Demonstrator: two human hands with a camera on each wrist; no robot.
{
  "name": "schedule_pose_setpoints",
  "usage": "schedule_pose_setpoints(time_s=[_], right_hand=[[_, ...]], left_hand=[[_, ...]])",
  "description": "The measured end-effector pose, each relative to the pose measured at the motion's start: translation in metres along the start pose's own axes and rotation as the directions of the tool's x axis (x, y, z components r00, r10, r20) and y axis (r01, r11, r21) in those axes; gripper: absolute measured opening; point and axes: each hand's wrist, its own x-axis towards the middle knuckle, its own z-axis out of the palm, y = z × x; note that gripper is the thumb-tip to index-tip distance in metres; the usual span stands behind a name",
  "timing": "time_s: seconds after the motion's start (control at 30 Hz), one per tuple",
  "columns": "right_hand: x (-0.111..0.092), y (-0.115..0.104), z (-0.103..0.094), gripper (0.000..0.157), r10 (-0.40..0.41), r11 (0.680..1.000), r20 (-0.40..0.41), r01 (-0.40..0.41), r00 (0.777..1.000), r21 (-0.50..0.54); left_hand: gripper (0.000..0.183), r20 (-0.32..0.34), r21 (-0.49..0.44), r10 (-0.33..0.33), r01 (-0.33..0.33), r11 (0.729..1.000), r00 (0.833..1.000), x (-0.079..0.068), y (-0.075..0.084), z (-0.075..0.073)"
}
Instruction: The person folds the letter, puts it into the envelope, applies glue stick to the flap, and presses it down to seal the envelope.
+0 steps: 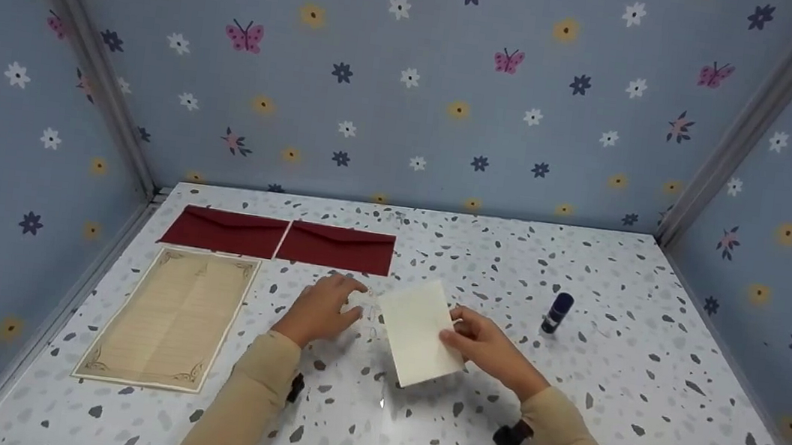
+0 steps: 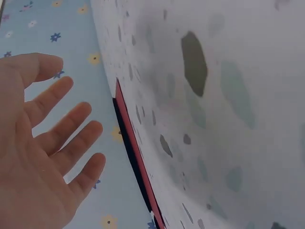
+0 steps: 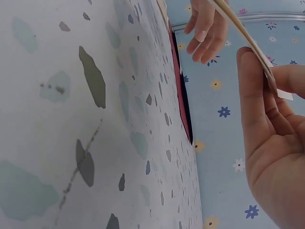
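In the head view a cream folded sheet of paper (image 1: 420,335) is held up, tilted, over the speckled table. My right hand (image 1: 487,345) pinches its right edge between thumb and fingers; the right wrist view shows the paper edge-on (image 3: 248,40) between the fingertips of that hand (image 3: 274,124). To the left of the paper, my left hand (image 1: 322,309) hovers with loosely bent fingers and holds nothing. Its fingers are spread apart in the left wrist view (image 2: 52,133).
Two dark red envelopes (image 1: 225,232) lie side by side at the back left. In front of them is a flat, bordered sheet of letter paper (image 1: 169,319) with crease lines. A blue glue stick (image 1: 557,313) is on the right. Flowered walls (image 1: 413,81) enclose the table.
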Motion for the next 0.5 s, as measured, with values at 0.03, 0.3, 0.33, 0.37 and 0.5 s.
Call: schedule_pose_setpoints(time_s=[0.03, 0.3, 0.33, 0.37, 0.5], right_hand=[[0.0, 0.0, 0.0, 0.031, 0.002, 1.0, 0.001, -0.002, 1.0, 0.002], [-0.001, 0.0, 0.001, 0.033, 0.004, 1.0, 0.003, -0.004, 1.0, 0.023], [-0.001, 0.0, 0.002, 0.033, 0.004, 1.0, 0.002, -0.004, 1.0, 0.022], [0.0, 0.001, 0.002, 0.033, 0.004, 1.0, 0.001, -0.004, 1.0, 0.021], [0.001, 0.001, 0.002, 0.032, 0.009, 1.0, 0.01, -0.009, 1.0, 0.021]], left_hand=[[0.038, -0.003, 0.027, -0.017, 0.017, 1.0, 1.0, 0.003, -0.003, 0.0], [0.054, 0.064, 0.084, -0.214, 0.209, 0.974, 0.975, 0.023, -0.024, -0.004], [0.056, 0.078, 0.083, -0.24, 0.233, 0.969, 0.968, 0.024, -0.026, -0.005], [0.058, 0.091, 0.086, -0.258, 0.251, 0.964, 0.962, 0.026, -0.028, -0.005], [0.063, 0.13, 0.1, -0.315, 0.304, 0.948, 0.94, 0.034, -0.035, -0.003]])
